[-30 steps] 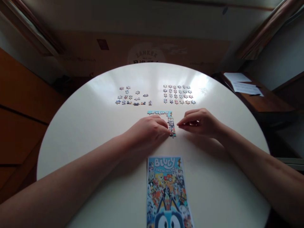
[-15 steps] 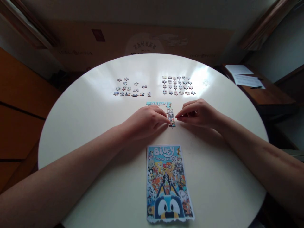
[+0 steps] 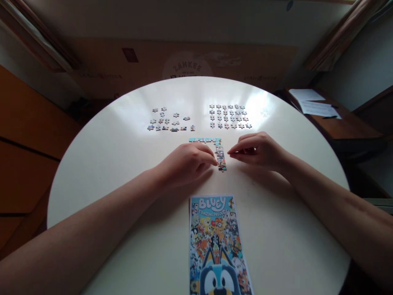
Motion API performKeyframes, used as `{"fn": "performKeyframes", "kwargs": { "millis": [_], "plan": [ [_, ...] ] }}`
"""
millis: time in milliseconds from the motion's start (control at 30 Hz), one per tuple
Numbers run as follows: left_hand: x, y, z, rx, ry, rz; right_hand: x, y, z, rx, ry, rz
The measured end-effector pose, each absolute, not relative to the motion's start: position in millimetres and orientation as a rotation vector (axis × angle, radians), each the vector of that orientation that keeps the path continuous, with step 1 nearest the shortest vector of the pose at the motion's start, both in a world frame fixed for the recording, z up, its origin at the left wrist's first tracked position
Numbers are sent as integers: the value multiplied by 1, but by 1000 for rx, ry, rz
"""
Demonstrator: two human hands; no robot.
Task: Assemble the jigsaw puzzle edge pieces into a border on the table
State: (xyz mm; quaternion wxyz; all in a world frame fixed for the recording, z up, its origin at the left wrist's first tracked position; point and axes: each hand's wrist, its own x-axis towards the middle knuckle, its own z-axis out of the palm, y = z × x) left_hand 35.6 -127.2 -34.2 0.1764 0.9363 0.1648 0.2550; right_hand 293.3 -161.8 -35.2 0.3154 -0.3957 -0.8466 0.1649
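Joined puzzle pieces [image 3: 221, 157] form a corner shape, with a light blue strip along the top and a colourful column down the right. My left hand [image 3: 187, 164] is closed at the column's left edge, its fingertips by the lower pieces; what it holds, if anything, is hidden. Just right of the column, my right hand [image 3: 258, 150] has thumb and fingers pressed together, and I cannot make out anything between them. Nearer to me lies a printed picture sheet [image 3: 216, 237] with cartoon dogs.
Loose puzzle pieces [image 3: 174, 129] lie scattered at the back left of the white table [image 3: 123, 164]. More pieces [image 3: 226, 119] stand in rows at the back right. Papers [image 3: 319, 109] and a pen rest on a brown side table [image 3: 346, 127].
My left hand has drawn slightly left, its fingertips off the lower column pieces. My right hand stays nearly in place. The whole view has shifted, with the table and sheet lower in it.
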Motion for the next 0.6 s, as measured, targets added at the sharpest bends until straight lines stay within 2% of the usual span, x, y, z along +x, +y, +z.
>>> {"fn": "performKeyframes", "kwargs": {
  "millis": [600],
  "plan": [
    [35,-125,-34,2676,483,637,291,-160,-40,-1077,-2245,506]
  ]
}}
